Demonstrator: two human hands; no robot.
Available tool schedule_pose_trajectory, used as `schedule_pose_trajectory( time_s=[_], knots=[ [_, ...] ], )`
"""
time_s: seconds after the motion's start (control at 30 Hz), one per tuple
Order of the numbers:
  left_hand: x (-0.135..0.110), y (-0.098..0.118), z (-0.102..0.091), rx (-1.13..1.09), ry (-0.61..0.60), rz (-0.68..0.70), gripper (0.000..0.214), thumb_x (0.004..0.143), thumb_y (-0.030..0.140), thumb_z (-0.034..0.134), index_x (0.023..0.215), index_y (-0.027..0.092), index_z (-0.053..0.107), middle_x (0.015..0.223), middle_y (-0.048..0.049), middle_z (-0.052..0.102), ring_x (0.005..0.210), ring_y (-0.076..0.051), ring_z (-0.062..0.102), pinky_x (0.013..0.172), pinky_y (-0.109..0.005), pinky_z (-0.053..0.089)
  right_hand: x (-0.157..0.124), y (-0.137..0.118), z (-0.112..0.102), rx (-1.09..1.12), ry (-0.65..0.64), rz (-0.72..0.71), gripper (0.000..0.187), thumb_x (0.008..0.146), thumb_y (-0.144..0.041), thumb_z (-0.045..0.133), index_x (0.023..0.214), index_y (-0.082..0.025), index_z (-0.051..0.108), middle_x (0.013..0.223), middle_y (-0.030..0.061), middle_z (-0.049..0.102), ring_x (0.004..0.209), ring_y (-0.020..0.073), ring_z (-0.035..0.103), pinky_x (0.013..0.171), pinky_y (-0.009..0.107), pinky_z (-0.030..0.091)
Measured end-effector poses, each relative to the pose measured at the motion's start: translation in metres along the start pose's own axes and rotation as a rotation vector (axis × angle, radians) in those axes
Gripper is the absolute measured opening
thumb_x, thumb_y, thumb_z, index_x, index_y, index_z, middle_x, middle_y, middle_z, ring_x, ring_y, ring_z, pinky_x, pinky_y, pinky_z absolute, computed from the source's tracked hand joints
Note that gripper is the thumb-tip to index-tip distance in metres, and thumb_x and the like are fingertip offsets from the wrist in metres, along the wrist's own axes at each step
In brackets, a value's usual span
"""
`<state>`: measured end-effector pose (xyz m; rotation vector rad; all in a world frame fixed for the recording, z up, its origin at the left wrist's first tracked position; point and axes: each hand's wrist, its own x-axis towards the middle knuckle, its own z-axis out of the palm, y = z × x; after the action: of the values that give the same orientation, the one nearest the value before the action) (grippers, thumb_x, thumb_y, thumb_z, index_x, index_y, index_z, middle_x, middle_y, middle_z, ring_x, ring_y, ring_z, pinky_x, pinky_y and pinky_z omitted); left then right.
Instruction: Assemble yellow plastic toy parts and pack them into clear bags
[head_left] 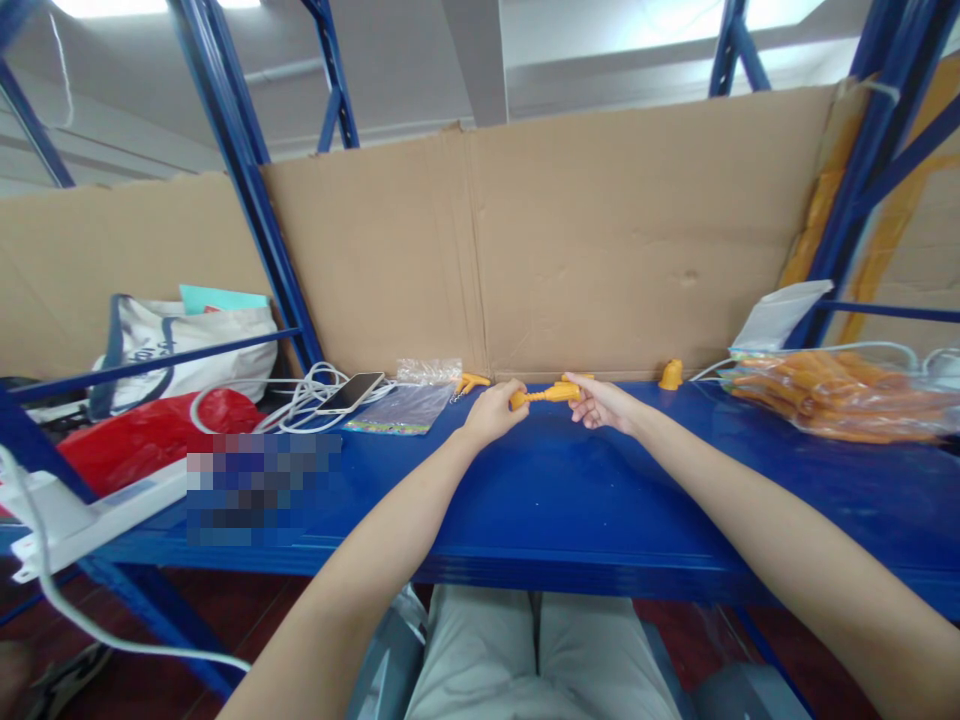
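My left hand (495,412) is closed on one end of an orange plastic piece with a twisted, screw-like shaft (536,394). At its other, thicker end my right hand (602,402) grips it between thumb and fingers. The piece lies roughly level just above the blue shelf top (540,490); whether it is one part or two joined parts I cannot tell. Just behind my left hand rests another orange piece (471,382) with a small metal chain. A small orange cap-shaped part (671,375) stands upright to the right of my right hand.
A clear bag of orange parts (840,390) lies at the right. Leftward are a flat clear packet (405,405), a phone (351,393), white cables (300,405), a red bag (157,435) and a white power strip (105,520). Cardboard (600,240) closes off the back.
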<state>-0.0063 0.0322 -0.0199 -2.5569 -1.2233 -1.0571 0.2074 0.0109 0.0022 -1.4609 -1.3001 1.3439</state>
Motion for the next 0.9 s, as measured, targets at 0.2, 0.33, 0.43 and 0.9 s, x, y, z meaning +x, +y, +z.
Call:
schedule_pose_trajectory(
  time_s=[0.2,0.33,0.43,0.9],
  knots=[
    [0.000,-0.002,0.000,0.024,-0.019,-0.017,0.014,0.079,0.017,0.059,0.092,0.018,0.063,0.081,-0.0015,0.068,0.074,-0.016,0.063,0.071,-0.025,0.048,-0.006,-0.002,-0.007,-0.026,-0.075,0.014,0.061,0.089,-0.071,0.034,0.079,-0.016,0.058,0.064,0.0080,0.069,0.040,0.0093,0.052,0.038,0.019,0.039],
    [0.000,-0.003,-0.001,0.040,-0.033,-0.029,0.014,0.079,0.017,0.059,0.092,0.018,0.063,0.082,-0.0020,0.068,0.075,-0.016,0.064,0.072,-0.026,0.048,-0.007,-0.003,-0.016,0.007,-0.052,-0.029,0.047,0.092,-0.061,0.041,0.089,-0.016,0.057,0.076,0.0065,0.071,0.047,0.0104,0.058,0.042,0.020,0.044],
    [0.000,-0.003,-0.001,0.042,-0.036,-0.033,0.014,0.079,0.018,0.059,0.093,0.019,0.064,0.082,-0.0022,0.069,0.076,-0.017,0.064,0.073,-0.026,0.049,-0.005,-0.001,-0.019,0.033,-0.067,-0.123,0.027,0.091,-0.044,0.056,0.095,-0.017,0.058,0.079,0.0041,0.070,0.055,0.0109,0.063,0.049,0.020,0.048],
    [0.001,-0.001,-0.001,0.020,-0.024,-0.135,0.034,0.088,0.032,0.054,0.120,0.020,0.054,0.082,-0.0013,0.066,0.077,-0.017,0.065,0.071,-0.026,0.050,0.002,0.004,-0.019,0.062,-0.026,-0.312,0.011,0.081,-0.016,0.070,0.090,-0.015,0.064,0.076,0.0062,0.070,0.064,0.0120,0.066,0.065,0.022,0.055]
  ],
)
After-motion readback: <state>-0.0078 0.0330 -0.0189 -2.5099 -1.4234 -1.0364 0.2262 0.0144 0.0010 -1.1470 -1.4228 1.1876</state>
